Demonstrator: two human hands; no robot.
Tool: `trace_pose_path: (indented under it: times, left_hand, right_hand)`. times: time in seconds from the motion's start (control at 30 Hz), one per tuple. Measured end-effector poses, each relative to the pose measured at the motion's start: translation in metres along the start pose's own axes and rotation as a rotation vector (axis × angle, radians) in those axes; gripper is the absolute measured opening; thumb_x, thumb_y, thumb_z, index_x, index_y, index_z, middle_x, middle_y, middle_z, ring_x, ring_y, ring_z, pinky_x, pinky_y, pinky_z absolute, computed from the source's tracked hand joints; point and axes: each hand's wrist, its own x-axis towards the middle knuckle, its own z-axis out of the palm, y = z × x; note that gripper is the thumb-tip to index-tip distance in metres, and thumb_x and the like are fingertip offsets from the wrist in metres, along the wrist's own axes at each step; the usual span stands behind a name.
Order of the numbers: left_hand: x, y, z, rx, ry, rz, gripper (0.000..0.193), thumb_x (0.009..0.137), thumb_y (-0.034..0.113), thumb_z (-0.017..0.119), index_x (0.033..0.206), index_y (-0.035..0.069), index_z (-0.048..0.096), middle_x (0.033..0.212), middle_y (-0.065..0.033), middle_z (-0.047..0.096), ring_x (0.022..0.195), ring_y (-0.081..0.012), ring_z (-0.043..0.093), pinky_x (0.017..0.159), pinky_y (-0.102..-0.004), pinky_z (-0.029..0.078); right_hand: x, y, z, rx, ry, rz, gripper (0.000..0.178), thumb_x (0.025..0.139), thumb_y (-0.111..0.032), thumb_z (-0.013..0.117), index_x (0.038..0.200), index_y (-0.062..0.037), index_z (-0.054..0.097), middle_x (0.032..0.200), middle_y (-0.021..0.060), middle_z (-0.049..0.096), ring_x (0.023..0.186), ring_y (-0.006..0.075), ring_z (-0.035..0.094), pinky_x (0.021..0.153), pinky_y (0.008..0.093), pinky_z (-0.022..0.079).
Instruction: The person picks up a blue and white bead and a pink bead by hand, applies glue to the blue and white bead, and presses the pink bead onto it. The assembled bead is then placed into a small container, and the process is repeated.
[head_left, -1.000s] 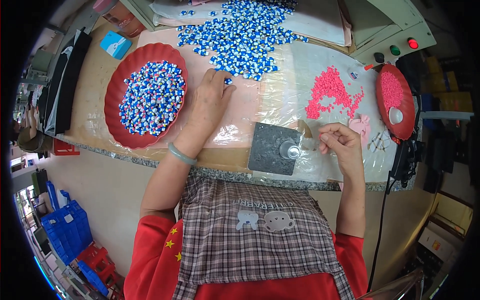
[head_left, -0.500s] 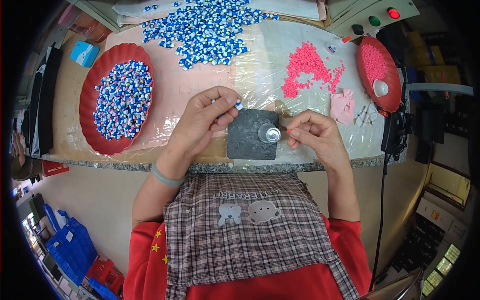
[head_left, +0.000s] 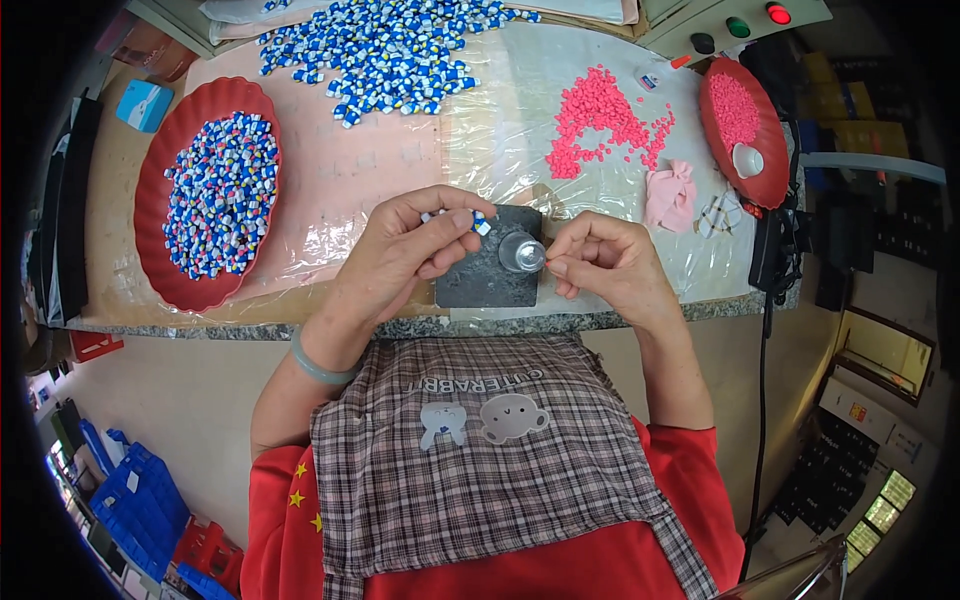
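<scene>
Pink-flecked blue-and-white pieces (head_left: 220, 200) (the finished ones, seemingly) fill the scalloped red dish (head_left: 149, 205); a large loose pile (head_left: 390, 62) looks unworked. The left hand (head_left: 402, 243) pinches a blue-and-white piece (head_left: 481, 227) over the dark slab (head_left: 468, 288); the right hand's (head_left: 612, 268) fingertips meet beside the clear cup (head_left: 521, 252), contents unclear.

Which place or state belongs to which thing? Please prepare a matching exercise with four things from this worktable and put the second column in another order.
Things
1. Clear, round container
2. Small, white, round cup
3. Small, blue, rectangular box
4. Left hand

Places or states
A. In the red dish with pink pieces
B. Holding a small blue-and-white piece
C. On the dark grey, square slab
D. Beside the scalloped red dish at left

Right pairs: 1-C, 2-A, 3-D, 4-B
</scene>
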Motion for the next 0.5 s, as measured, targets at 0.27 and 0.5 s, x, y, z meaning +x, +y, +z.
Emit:
trace_pose_path:
  times: [0.27,0.5]
  left_hand:
    - [-0.005,-0.001,0.002,0.128,-0.011,0.015,0.022,0.094,0.012,0.058,0.112,0.001,0.064,0.082,-0.0035,0.064,0.062,0.0009,0.043,0.052,-0.0146,0.032]
    - [-0.007,0.001,0.013,0.365,-0.028,0.084,0.02,0.091,0.01,0.063,0.11,0.001,0.066,0.095,-0.0038,0.066,0.084,-0.0068,0.059,0.073,-0.0202,0.048]
  right_hand:
    - [0.002,-0.001,0.005,-0.042,0.042,-0.005,0.011,0.082,0.003,0.069,0.088,-0.0008,0.059,0.073,0.002,0.063,0.063,0.0066,0.061,0.057,0.0207,0.05]
    - [-0.003,-0.004,0.012,-0.273,0.103,-0.04,0.012,0.083,0.003,0.069,0.088,-0.0004,0.058,0.077,0.0019,0.062,0.065,0.0073,0.061,0.058,0.02,0.05]
